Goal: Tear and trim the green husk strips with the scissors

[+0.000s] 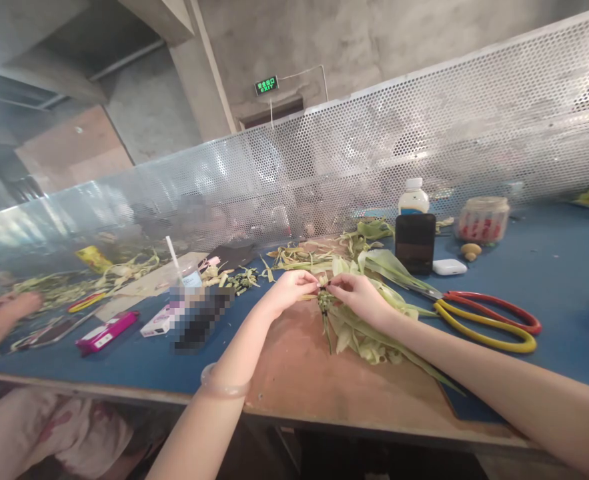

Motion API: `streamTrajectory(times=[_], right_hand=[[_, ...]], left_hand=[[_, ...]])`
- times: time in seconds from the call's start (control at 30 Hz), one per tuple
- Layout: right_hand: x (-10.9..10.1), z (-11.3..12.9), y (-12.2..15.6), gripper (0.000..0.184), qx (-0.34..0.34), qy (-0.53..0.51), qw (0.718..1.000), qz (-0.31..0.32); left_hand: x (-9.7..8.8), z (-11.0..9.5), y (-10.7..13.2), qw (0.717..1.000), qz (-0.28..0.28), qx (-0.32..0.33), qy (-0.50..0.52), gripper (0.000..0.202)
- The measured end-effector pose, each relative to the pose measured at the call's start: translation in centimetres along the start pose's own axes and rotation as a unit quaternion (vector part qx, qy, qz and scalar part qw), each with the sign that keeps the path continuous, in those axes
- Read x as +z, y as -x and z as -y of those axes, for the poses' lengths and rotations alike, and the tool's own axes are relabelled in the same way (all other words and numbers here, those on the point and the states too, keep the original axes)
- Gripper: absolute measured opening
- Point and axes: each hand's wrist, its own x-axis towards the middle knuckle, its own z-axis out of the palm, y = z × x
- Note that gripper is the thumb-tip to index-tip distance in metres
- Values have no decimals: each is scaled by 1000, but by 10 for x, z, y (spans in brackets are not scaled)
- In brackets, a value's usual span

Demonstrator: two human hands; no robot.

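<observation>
My left hand (293, 291) and my right hand (358, 295) meet over a brown board (294, 373), thumbs and fingers pinched together. Between them is a small knotted bundle of green plant strips (325, 308) with dark bits at its top, its thin ends hanging down. Both hands grip its upper end; the fine detail at the fingertips is too small to make out. Pale green corn husks (369, 337) spread beneath and beside my right hand. Large scissors (489, 320) with red and yellow handles lie right of the husks, blades pointing toward them.
A black phone (415, 244) stands against a white-capped bottle (413, 197), near a white earbud case (449, 267) and a jar (483, 220). Leftward are a cup with a straw (189, 275), a magenta pack (107, 332) and another person's hand (17, 305). A perforated metal screen (284, 173) runs behind.
</observation>
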Motion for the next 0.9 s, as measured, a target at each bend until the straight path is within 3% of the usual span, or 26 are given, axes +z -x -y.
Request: streamTrajectory(times=[0.37,0.6,0.9], right_hand=[[0,7,4,20,-28,61,998,20],[0,10,4,16,-63,78,995,17],[-1,5,1,10,-112,115,987,5]], left_hand=[[5,-3,-1,988,-46,53,-134,19],[9,-12,5,982,-55,87,-157,26],[9,-8,3,997,-15,4,-69,33]])
